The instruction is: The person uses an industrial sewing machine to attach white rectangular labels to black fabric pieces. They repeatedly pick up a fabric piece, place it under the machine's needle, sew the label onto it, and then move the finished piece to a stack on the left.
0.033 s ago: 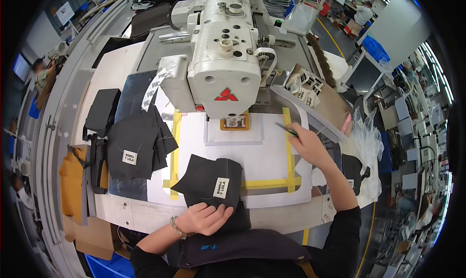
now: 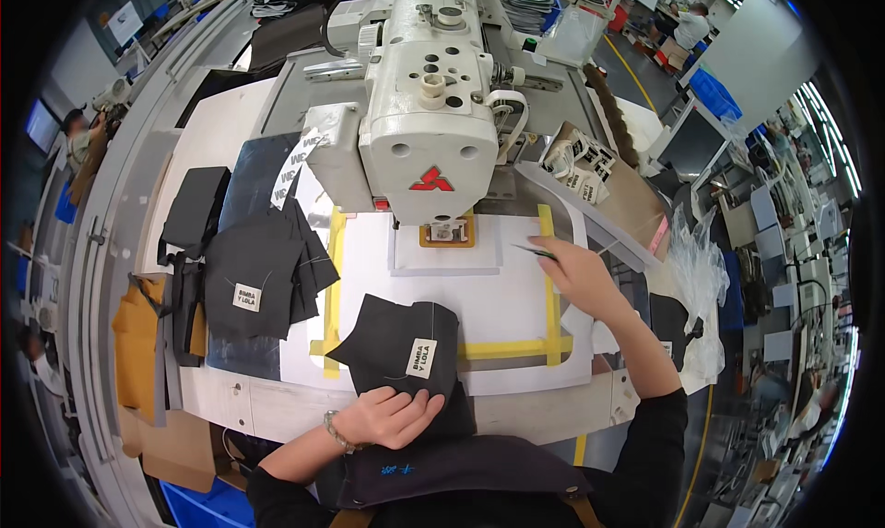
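Note:
My left hand [image 2: 392, 418] pinches the lower edge of a black fabric piece [image 2: 387, 330] between fingers and thumb at the table's front. A cream printed label [image 2: 421, 358] is on that piece, with loose thread ends beside it. My right hand [image 2: 584, 281] is closed around small thread snips [image 2: 537, 251], their thin pointed tips directed left over the white work sheet [image 2: 502, 311]. The snips are well apart from the fabric. Behind them rises a white sewing machine [image 2: 429, 145], with a small yellow-framed clamp [image 2: 448, 232] under its head.
Left of the sheet lies a pile of black labelled pieces [image 2: 244, 265], beside a black block-shaped stack [image 2: 196, 205] and mustard fabric [image 2: 140, 371]. At right stand a tray of loose labels [image 2: 581, 166] and a clear plastic bag [image 2: 696, 270]. Yellow tape [image 2: 502, 349] borders the sheet.
My right hand has moved slightly left with the snips, whose tips now lie farther left. My left hand and the black piece hold nearly the same place.

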`<state>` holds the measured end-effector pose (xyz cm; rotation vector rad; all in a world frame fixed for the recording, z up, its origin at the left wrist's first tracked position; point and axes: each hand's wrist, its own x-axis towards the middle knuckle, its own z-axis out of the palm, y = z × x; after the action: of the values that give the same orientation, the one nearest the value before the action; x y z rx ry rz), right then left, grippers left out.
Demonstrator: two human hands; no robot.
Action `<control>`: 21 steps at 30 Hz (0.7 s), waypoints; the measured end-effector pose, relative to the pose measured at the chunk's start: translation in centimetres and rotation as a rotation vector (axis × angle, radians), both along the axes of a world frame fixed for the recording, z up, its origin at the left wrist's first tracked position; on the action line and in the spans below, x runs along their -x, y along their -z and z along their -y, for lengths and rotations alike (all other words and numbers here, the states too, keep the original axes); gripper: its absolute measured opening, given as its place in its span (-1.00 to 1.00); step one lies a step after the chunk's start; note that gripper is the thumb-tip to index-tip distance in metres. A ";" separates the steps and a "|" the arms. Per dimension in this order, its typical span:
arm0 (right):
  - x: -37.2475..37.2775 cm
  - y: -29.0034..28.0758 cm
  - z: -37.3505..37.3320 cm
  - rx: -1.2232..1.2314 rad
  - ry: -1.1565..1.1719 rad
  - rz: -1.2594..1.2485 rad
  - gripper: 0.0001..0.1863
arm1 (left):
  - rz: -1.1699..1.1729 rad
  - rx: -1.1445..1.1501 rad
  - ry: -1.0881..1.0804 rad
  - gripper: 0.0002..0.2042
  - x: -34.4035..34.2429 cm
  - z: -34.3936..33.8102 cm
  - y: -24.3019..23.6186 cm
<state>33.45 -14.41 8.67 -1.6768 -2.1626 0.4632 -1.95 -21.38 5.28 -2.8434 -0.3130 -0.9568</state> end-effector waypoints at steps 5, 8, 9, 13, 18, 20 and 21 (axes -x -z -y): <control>4.6 0.8 -1.6 -0.464 -0.384 0.602 -0.41 | -0.011 0.009 0.021 -0.73 0.2 0.8 -0.3; 7.1 1.3 -2.4 -0.599 -0.465 0.476 -0.40 | -0.012 0.009 0.013 -0.73 0.2 0.9 -0.6; 7.5 1.4 -2.7 -0.625 -0.485 0.509 -0.41 | -0.010 0.010 0.013 -0.73 0.2 0.9 -0.5; 8.2 1.6 -3.7 -0.653 -0.545 0.573 -0.46 | -0.006 0.007 0.012 -0.73 0.3 0.9 -0.6; 8.7 3.2 -4.3 -0.604 -0.584 0.435 -0.56 | 0.020 0.016 0.031 -0.73 0.3 1.0 -0.8; 8.3 3.7 -4.2 -0.563 -0.511 0.307 -0.59 | 0.055 0.035 0.039 -0.72 0.4 0.7 -1.9; 8.1 3.9 -4.2 -0.541 -0.464 0.287 -0.60 | 0.097 0.079 -0.002 -0.73 0.6 0.4 -2.0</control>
<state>25.30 -10.19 4.75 -0.9954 -2.5796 -0.2592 -2.57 -21.75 7.25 -2.8710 -0.3716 -1.1086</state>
